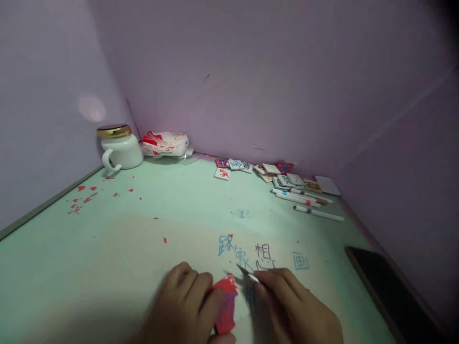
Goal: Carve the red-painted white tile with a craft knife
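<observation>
A small red tile (228, 310) with purple marks lies on the pale sheet (129, 267) at the bottom middle. My left hand (190, 301) is closed on its left side, the thumb and fingers pressing it. My right hand (290, 301) pinches a craft knife (251, 276) by its slim handle. The pointed blade is tilted up and left, just above and to the right of the tile. Jagged white patches show along the tile's top and right edges. Blue and purple handwritten characters (263, 255) stand on the sheet beyond my hands.
Red scraps (83, 199) are scattered at the left. A white mug (124, 150) with a gold lid and a tissue pack (165, 144) stand at the back left. Several character tiles (234, 165) and marker pens (318, 213) lie toward the back right. A dark phone-like slab (387, 291) lies at right.
</observation>
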